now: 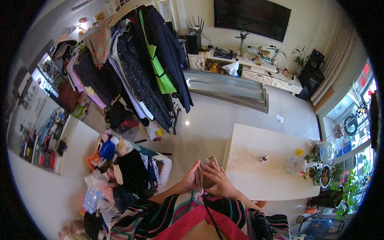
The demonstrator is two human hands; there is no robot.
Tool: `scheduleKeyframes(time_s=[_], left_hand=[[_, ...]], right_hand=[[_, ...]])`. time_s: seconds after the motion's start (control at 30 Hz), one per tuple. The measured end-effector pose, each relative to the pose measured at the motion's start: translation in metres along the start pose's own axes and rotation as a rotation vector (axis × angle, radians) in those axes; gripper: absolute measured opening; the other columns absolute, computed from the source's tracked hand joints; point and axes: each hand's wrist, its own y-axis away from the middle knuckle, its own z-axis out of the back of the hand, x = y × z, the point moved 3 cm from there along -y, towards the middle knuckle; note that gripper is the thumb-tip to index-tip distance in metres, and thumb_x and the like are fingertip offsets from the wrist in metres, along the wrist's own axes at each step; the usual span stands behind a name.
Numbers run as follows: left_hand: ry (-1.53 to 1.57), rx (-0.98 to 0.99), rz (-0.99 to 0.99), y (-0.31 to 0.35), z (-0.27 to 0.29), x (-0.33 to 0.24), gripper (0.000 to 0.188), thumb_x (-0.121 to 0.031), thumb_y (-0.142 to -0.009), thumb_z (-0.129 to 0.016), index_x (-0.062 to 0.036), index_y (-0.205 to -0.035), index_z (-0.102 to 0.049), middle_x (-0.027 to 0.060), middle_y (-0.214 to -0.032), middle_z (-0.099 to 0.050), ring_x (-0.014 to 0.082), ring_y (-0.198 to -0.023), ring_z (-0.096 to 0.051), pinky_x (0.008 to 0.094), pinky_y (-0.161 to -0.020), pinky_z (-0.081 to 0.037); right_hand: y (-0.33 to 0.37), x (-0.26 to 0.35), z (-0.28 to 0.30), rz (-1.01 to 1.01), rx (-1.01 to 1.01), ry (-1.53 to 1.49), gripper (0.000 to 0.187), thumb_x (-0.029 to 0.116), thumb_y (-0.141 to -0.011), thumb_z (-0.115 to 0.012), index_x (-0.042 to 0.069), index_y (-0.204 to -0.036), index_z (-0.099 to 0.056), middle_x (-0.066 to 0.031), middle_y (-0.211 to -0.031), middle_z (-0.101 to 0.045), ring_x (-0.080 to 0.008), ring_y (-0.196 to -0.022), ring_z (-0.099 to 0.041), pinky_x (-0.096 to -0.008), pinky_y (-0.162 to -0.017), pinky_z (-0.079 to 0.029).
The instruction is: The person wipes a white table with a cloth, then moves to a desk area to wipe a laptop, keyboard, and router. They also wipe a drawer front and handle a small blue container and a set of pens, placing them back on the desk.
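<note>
A small folded brown cloth (205, 183) is held close in front of my body, above the floor by the white table's left edge. My left hand (191, 177) grips it from the left side, fingers pointing up along its edge. Across its right side and front lies my right hand (219, 180), with fingers somewhat spread and the thumb low near the bottom edge. The hands cover much of the cloth, so its full shape is hidden.
A long white table (256, 160) stands to my right, with a small bottle (263, 158) and plants at its far right end. Heaped clothes (132, 172) lie to my left. Ahead are a loaded clothes rack (148, 72), a flat grey panel (228, 90) and a TV cabinet (280, 82).
</note>
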Motion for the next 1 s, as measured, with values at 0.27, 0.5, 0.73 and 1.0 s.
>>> scheduleKeyframes(time_s=[0.27,0.5,0.73,1.0], left_hand=[[-0.018,0.057,0.045,-0.060,0.009,-0.151,0.065,-0.054,-0.105,-0.045,-0.0088,-0.151,-0.043,0.0128,-0.149,-0.052,0.0289,-0.135,-0.052,0.0453,-0.115,-0.039],[-0.646,0.167,-0.153,-0.126,-0.050,-0.199,0.060,-0.049,-0.107,-0.044,-0.0058,-0.148,-0.045,0.0124,-0.141,-0.054,0.0230,-0.127,-0.053,0.0395,-0.108,-0.041],[-1.954,0.700,-0.910,-0.231,-0.091,-0.205,0.079,-0.048,-0.090,-0.068,-0.0018,-0.149,-0.044,0.0204,-0.153,-0.043,0.0427,-0.148,-0.028,0.0551,-0.122,-0.019],[-1.557,0.613,-1.066,-0.348,-0.171,-0.322,0.042,-0.018,-0.086,-0.075,-0.0025,-0.125,-0.065,0.0193,-0.142,-0.056,0.0370,-0.136,-0.050,0.0501,-0.114,-0.038]], right_hand=[[-0.082,-0.056,-0.007,-0.529,-0.581,-0.852,0.052,0.019,-0.102,-0.063,0.005,-0.149,-0.044,-0.0102,-0.146,-0.052,-0.0228,-0.133,-0.051,-0.0377,-0.108,-0.044],[-0.129,-0.102,0.011,-0.680,-0.628,-1.454,0.060,0.046,-0.105,-0.050,0.009,-0.152,-0.040,-0.0101,-0.154,-0.045,-0.0305,-0.138,-0.048,-0.0493,-0.110,-0.044],[-0.216,-0.201,0.060,-0.401,-0.600,-1.879,0.066,0.062,-0.104,-0.036,0.019,-0.154,-0.038,-0.0086,-0.155,-0.042,-0.0315,-0.142,-0.042,-0.0518,-0.115,-0.037],[-0.318,-0.284,0.190,-0.409,-0.594,-1.843,0.056,0.048,-0.105,-0.045,0.014,-0.149,-0.045,-0.0089,-0.147,-0.052,-0.0289,-0.133,-0.052,-0.0470,-0.108,-0.046]])
